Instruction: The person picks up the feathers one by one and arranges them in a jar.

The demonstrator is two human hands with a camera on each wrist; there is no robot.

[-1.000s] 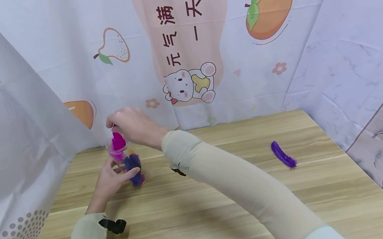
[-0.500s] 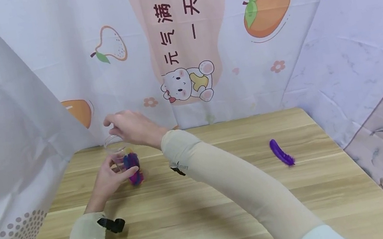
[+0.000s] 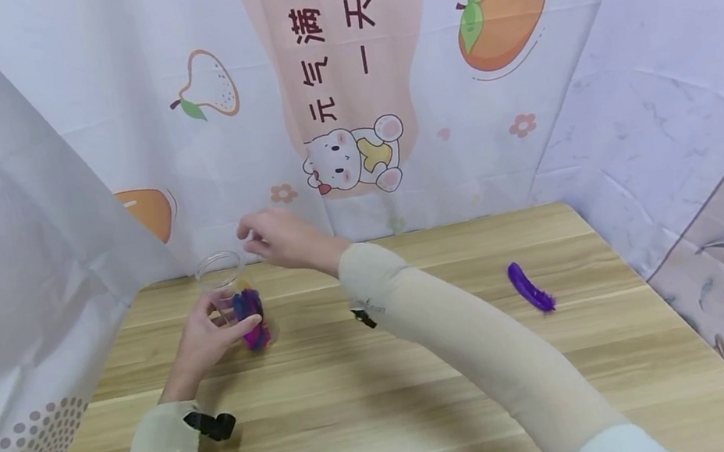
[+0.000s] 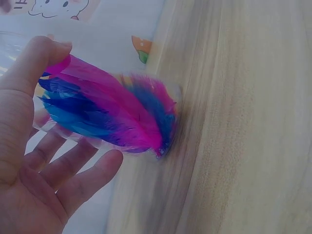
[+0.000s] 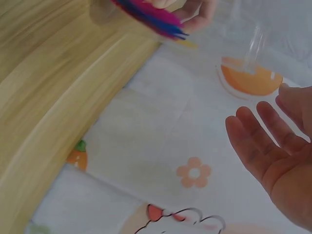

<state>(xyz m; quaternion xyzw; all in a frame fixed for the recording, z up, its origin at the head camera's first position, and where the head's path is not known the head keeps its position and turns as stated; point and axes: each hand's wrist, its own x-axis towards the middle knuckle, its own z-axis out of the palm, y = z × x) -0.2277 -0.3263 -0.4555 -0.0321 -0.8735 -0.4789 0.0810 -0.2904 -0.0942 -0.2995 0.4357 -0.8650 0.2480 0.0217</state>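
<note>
**Clear cup of feathers near the far left corner of the worktop**

Left hand (image 3: pixel 209 339) wrapped around a clear plastic cup (image 3: pixel 226 281), thumb on one side and fingers on the other. Cup upright on the wooden worktop (image 3: pixel 390 403), near the far left corner, close to the back edge. Inside the cup, a bunch of pink and blue feathers (image 4: pixel 112 114), pressed against the wall.

Right hand (image 3: pixel 282 237) in the air just beside the cup rim, toward the back edge, fingers relaxed and spread, holding nothing.

One purple feather (image 3: pixel 531 288) flat on the worktop, well apart, toward the right edge.
</note>
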